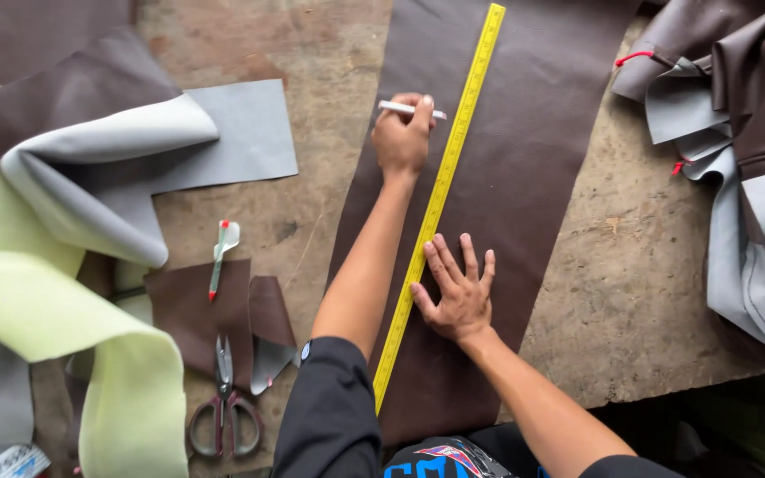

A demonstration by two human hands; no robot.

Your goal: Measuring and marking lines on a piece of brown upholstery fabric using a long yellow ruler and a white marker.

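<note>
Two hands on one line: my left hand [402, 137] pinches a white pen [411, 110] just left of the yellow ruler [440, 190], far up the brown sheet [533, 159]; my right hand [458, 296] lies flat and spread, pinning the ruler's near stretch, which runs toward the bench's far edge.

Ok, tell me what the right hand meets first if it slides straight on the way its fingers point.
The right hand lies flat on the brown leather sheet, fingers pointing up the image. Ahead looks like bare leather only; the yellow ruler runs just beside that line.
</note>
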